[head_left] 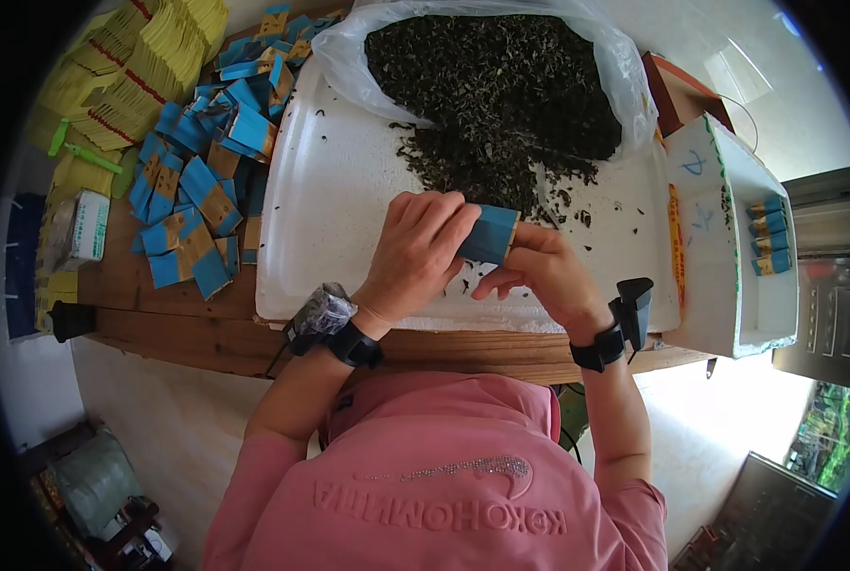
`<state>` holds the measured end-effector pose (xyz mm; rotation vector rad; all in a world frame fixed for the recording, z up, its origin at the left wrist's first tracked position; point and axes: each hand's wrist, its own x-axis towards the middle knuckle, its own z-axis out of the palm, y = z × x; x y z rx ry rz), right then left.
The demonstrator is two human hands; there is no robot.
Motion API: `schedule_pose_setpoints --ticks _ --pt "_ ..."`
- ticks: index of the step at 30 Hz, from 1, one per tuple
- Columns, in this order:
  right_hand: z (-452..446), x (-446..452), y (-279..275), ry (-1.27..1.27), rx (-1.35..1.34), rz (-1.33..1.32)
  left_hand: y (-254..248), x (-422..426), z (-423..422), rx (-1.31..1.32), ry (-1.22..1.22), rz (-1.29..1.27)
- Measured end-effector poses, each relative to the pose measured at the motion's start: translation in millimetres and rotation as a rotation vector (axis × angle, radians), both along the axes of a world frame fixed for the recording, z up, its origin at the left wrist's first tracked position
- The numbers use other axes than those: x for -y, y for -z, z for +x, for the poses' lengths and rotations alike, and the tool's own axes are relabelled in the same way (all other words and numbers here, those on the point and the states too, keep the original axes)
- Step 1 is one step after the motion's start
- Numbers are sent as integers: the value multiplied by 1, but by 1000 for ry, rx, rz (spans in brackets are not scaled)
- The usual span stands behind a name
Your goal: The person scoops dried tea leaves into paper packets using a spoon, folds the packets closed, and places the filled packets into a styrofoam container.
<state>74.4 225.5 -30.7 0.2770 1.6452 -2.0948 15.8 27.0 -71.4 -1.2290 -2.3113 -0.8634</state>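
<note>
The wooden table (168, 324) carries a broad white foam tray (320, 209), which reaches the table's front edge. At the tray's back edge, a clear plastic bag (339, 52) gapes open, and dark dried leaves (482, 86) spill from it toward the tray's middle. A white foam box (706, 228) stands beside the tray's right edge, with a short row of blue cartons (770, 238) inside. Yellow stacks (130, 71) fill the table's back left corner; a loose heap of blue-and-brown cartons (206, 205) lies between them and the tray's left edge.

Above the front half of the tray, right of its middle, is one small blue carton (489, 235). The left hand (415, 243) is closed round its left part; the right hand (551, 281) touches its right end, thumb and fingers part-bent with a gap between them. Whether the right hand pinches anything, I cannot tell. Best, I judge, to steady the carton with light left-hand pressure, work its end squarely without creasing the card, and stay over the tray.

The pink shirt (434, 457) bears raised lettering, upside down, that seems to start "KOKO"; the rest is uncertain. Blue handwriting on the foam box is illegible, and the cartons' print is too small.
</note>
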Motion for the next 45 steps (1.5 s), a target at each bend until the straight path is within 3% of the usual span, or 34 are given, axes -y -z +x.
schedule_pose_setpoints --ticks 12,19,23,25,26,28,31,38,40,45 --pt "4 9 -2 -68 -152 142 -5 1 -4 138 3 -3" --pt "15 8 -2 260 -365 160 -9 7 -10 175 -53 47" --pt "14 -23 10 441 -509 354 -6 16 -20 220 -60 125" --pt "8 -42 20 310 -565 1140 -3 21 -23 266 -70 204" --pt "5 -47 28 311 -568 1136 -4 24 -24 263 -72 201" --pt "-2 -51 40 260 -750 1533 -7 29 -26 281 -93 169" --pt "-8 -50 50 221 -675 1606 -8 34 -25 303 -101 184" --pt "-11 -57 45 323 -725 1360 -4 34 -26 384 -93 198" --pt "0 -40 10 341 -406 586 -5 34 -27 338 -76 191" --pt "15 -22 -34 187 -342 382 -6 32 -26 325 -44 167"
